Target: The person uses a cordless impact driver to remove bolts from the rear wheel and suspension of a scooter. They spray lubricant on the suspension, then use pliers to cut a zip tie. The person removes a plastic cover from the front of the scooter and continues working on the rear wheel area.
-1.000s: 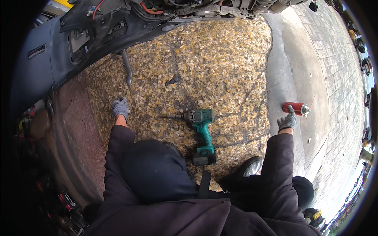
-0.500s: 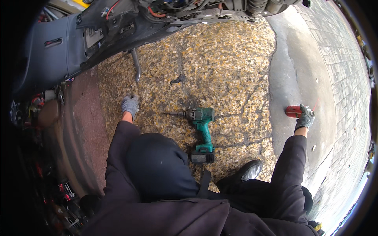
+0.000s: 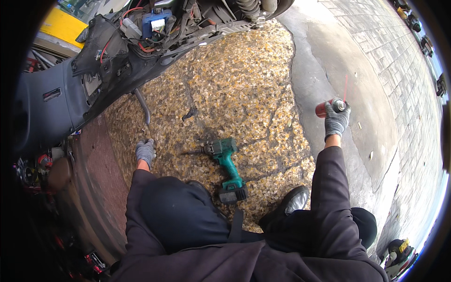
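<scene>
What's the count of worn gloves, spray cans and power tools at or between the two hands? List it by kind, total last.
Grey worn gloves: 2
Red spray can: 1
Green power tool: 1
Total: 4

Readable txt: none; no words, nos. or signs legible.
Blue box [image 3: 148, 27], up top amid wiring: white lbl [image 3: 159, 24] on its face, txt too small to read.
Red can [image 3: 321, 110]: partly covered by R hand [image 3: 336, 120], any print illegible.
Green pwr tool [image 3: 227, 164]: can't make out markings on body or dark batt. [image 3: 233, 193]
Yellow patch [image 3: 403, 246], lower R edge: too small/blurred to tell if lettered.
</scene>
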### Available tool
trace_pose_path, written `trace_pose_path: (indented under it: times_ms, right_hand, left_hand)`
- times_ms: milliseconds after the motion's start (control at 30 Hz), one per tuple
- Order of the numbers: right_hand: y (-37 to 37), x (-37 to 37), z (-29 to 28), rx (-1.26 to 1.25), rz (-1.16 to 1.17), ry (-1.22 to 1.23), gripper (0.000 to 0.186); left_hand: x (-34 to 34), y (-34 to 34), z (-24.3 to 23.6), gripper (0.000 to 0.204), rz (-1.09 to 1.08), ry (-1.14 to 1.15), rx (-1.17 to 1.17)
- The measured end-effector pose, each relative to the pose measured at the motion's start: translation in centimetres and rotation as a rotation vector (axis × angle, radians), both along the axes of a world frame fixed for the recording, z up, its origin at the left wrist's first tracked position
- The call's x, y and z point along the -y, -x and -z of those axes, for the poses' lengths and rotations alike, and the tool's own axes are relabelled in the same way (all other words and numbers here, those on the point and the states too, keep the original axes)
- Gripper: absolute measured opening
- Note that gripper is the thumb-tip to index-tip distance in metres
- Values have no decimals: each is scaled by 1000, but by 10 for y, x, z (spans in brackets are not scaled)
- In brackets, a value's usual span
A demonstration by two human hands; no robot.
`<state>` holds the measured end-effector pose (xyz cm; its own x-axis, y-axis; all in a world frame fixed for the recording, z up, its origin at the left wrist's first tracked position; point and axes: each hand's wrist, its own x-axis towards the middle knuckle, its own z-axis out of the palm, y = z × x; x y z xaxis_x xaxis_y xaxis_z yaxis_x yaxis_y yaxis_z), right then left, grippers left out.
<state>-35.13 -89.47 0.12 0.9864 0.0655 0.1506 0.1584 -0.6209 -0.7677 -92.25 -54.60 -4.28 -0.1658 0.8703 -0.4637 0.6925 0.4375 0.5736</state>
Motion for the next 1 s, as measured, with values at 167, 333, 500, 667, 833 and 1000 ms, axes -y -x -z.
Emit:
trace_pose_path:
  times_ms: [167, 333, 500, 667, 833, 1000]
  right_hand:
    - [37, -55, -27, -65, -274, -255, 71]
    - [70, -98, -44, -154, -509, -393, 78]
    - [80, -128, -75, -235, -731, -240, 79]
    - [71, -153, -117, -186, -1144, 82, 77]
    - [98, -165, -126, -186, -1347, 343, 80]
    - [179, -192, -138, -230, -1612, 209, 66]
  left_hand:
    - [0, -13, -29, 17, -31, -51, 154]
    - [0, -55, -130, 12, 35, -126, 584]
    - [53, -123, -273, 25, 369, -428, 751]
    - [136, -185, -318, 36, 706, -467, 862]
    - [148, -206, -290, 26, 1063, -50, 445]
    - [98, -163, -275, 40, 907, -19, 76]
